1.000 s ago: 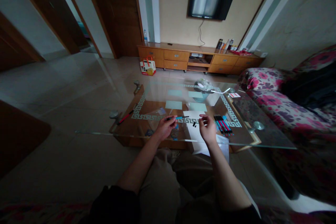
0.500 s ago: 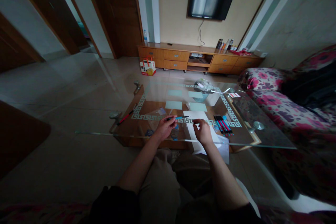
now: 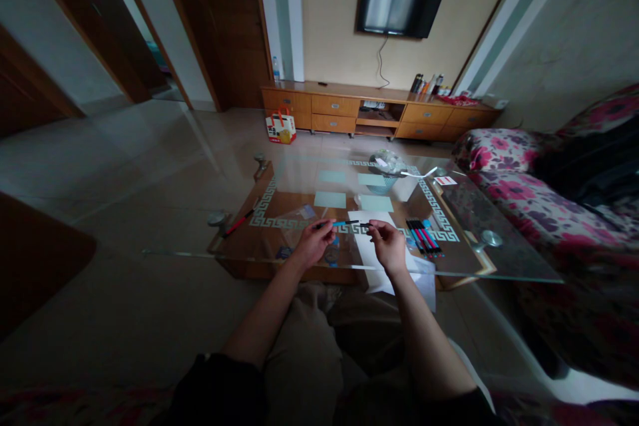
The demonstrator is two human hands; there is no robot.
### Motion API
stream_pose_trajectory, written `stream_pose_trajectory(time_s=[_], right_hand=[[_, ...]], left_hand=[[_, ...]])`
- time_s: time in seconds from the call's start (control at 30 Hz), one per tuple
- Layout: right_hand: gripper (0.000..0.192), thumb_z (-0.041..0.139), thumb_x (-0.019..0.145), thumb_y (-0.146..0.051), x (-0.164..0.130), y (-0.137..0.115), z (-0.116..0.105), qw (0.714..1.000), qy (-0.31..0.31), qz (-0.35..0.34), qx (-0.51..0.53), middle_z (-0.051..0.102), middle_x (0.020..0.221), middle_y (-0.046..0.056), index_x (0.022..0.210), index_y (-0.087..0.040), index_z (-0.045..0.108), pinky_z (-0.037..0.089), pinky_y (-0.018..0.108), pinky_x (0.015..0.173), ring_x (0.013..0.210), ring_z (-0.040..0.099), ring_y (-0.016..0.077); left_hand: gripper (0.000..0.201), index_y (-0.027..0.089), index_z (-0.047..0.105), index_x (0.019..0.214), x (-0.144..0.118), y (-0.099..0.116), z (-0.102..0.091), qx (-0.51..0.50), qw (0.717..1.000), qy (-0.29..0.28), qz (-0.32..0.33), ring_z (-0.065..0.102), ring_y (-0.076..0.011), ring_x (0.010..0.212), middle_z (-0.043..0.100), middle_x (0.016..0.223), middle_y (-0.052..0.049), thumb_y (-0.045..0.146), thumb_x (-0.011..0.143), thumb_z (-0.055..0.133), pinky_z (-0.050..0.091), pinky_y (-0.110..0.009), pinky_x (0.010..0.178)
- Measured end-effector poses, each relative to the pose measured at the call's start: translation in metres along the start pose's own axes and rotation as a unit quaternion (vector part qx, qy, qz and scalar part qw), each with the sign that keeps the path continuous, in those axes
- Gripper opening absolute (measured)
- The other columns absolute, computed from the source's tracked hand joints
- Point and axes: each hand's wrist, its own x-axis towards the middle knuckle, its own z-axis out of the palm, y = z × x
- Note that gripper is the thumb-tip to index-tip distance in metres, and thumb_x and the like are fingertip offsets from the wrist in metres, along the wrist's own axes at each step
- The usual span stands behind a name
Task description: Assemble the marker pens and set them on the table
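Over the near part of the glass table, my left hand (image 3: pixel 318 239) is closed on a blue-and-black pen (image 3: pixel 344 222), whose dark end points to the right. My right hand (image 3: pixel 389 246) pinches a small black piece that looks like a pen cap (image 3: pixel 365 225). Only a narrow gap, if any, separates the cap from the pen's end. To the right of my right hand lies a row of several blue, red and black pens (image 3: pixel 422 238). A red-and-black pen (image 3: pixel 239 223) rests by itself at the table's left side.
White paper (image 3: pixel 367 253) lies under my right hand. Farther back on the glass table (image 3: pixel 524 266) stand a basket with a plastic bag (image 3: pixel 387 163) and a red-and-white card (image 3: pixel 446 181). A flowered sofa (image 3: pixel 519 193) is on the right, a low cabinet (image 3: pixel 334 106) beyond.
My right hand has turned slightly, bringing the black cap into line with the pen's dark end. My left hand and the pen have barely moved.
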Motion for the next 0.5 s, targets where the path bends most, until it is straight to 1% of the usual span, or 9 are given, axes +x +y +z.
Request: stream_pose_trajectory(time_s=[0.1, 0.27, 0.5], right_hand=[[0.043, 0.066, 0.082, -0.051, -0.0001, 0.0004, 0.0012, 1.0, 0.002, 0.009, 0.021, 0.074, 0.093, 0.013, 0.103, -0.013, 0.069, 0.056, 0.035, 0.065, 0.075, 0.07, 0.0222], [0.046, 0.064, 0.083, -0.053, 0.0001, 0.0005, 0.0023, 1.0, 0.002, 0.015, 0.025, 0.075, 0.091, 0.013, 0.104, -0.013, 0.07, 0.055, 0.034, 0.062, 0.073, 0.069, 0.0218], [0.049, 0.063, 0.083, -0.057, 0.0004, 0.0029, 0.0023, 1.0, 0.013, 0.008, 0.027, 0.074, 0.096, 0.014, 0.104, -0.013, 0.07, 0.057, 0.035, 0.063, 0.074, 0.07, 0.022]], left_hand=[[0.032, 0.012, 0.074, 0.097, -0.0001, 0.0, -0.0007, 0.005, 1.0, -0.003, 0.0, 0.066, -0.0107, 0.072, 0.07, 0.078, -0.005, 0.025, 0.071, 0.085, 0.05, -0.019, 0.063], [0.03, 0.012, 0.074, 0.097, -0.001, 0.0007, -0.0003, 0.005, 1.0, -0.011, 0.003, 0.065, -0.0098, 0.071, 0.07, 0.079, -0.005, 0.025, 0.072, 0.084, 0.05, -0.019, 0.063], [0.028, 0.012, 0.074, 0.095, -0.0002, 0.0004, 0.0001, -0.002, 1.0, -0.014, 0.002, 0.065, -0.0091, 0.07, 0.07, 0.078, -0.005, 0.025, 0.072, 0.084, 0.05, -0.018, 0.063]])
